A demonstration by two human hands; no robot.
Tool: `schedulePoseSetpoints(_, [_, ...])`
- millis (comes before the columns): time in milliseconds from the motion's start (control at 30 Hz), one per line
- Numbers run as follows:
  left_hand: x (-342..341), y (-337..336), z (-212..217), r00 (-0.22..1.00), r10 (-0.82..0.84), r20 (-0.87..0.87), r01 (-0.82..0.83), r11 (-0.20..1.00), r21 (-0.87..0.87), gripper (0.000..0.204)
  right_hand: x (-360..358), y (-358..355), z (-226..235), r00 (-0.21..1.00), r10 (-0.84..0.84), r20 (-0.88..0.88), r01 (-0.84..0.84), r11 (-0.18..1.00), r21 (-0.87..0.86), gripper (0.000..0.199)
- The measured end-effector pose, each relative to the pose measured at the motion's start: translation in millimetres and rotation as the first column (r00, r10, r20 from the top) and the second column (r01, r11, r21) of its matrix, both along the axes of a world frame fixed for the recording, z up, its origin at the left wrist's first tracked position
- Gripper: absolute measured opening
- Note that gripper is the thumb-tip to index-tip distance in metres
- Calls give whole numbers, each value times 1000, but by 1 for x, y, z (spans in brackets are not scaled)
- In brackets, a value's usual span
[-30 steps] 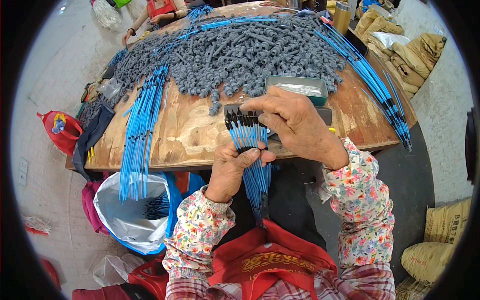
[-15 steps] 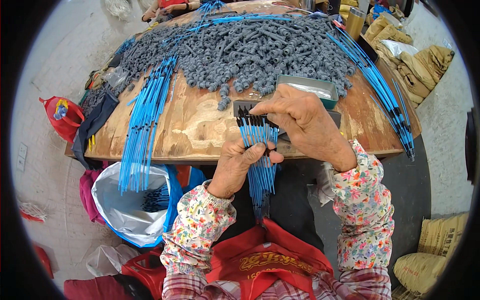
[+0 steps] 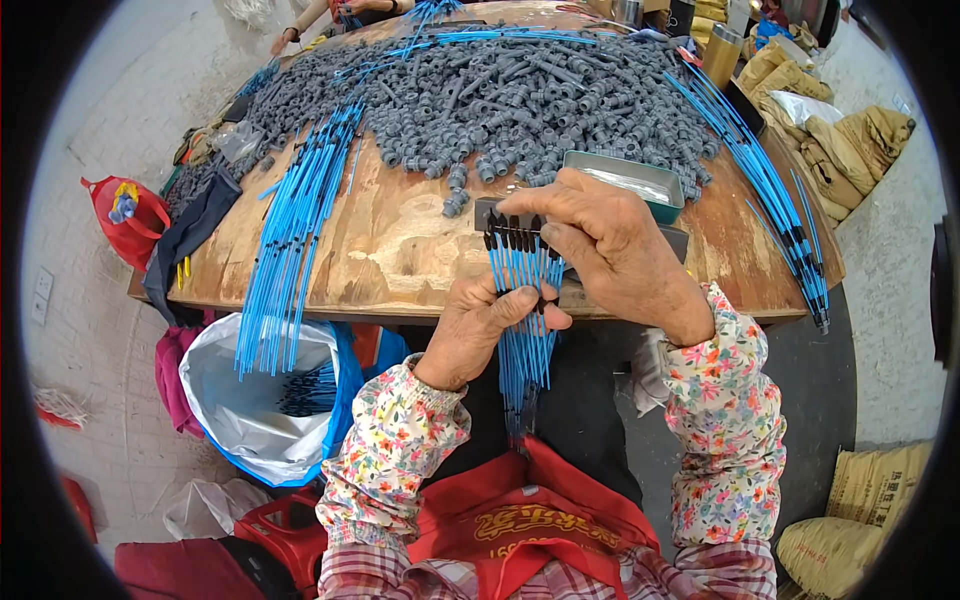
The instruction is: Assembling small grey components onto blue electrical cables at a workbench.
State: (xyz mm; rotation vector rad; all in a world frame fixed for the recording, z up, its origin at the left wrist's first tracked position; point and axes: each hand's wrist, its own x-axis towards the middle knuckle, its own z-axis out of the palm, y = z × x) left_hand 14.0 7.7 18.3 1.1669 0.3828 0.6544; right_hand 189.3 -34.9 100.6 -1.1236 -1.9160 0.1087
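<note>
My left hand (image 3: 487,322) is closed around a bundle of thin blue rods (image 3: 524,350) with black tips, held upright above my lap at the table's front edge. The black tips (image 3: 515,236) stand in a row, and a thin pale line crosses them. My right hand (image 3: 620,245) is bent over this row, its index finger and thumb at the tips; whether they pinch something small there is hidden. Just behind the tips lies a flat dark grey block (image 3: 487,214), partly covered by my right hand. Beyond that hand is an open green-rimmed tin (image 3: 640,182).
A large heap of grey ribbed plastic fittings (image 3: 520,100) covers the wooden table's (image 3: 390,262) far half. More blue rods (image 3: 300,230) overhang the front left edge, above a white-lined blue bag (image 3: 235,400); others (image 3: 760,180) lie at right. Another person's hand (image 3: 285,40) shows at the far left.
The view has shifted slightly. My right index finger has lifted a little from the black tips, which show more plainly now. My left hand keeps its hold on the bundle.
</note>
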Motion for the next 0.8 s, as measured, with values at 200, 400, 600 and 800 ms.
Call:
schedulePoseSetpoints(200, [-3,1,2,999,-32,32,32,999,-4,28,-1,3,4,997,36,65,-36,999,3,22])
schedulePoseSetpoints(400, [-4,3,4,998,-61,18,61,998,-1,33,2,4,3,995,44,91,-43,999,-14,22])
schedulePoseSetpoints(600, [-4,2,3,999,-46,16,46,999,6,36,-6,1,3,996,-20,90,22,1000,-22,21])
schedulePoseSetpoints(800, [-5,5,2,997,-73,-16,73,996,41,42,1,7,1,997,44,61,-43,999,-8,21])
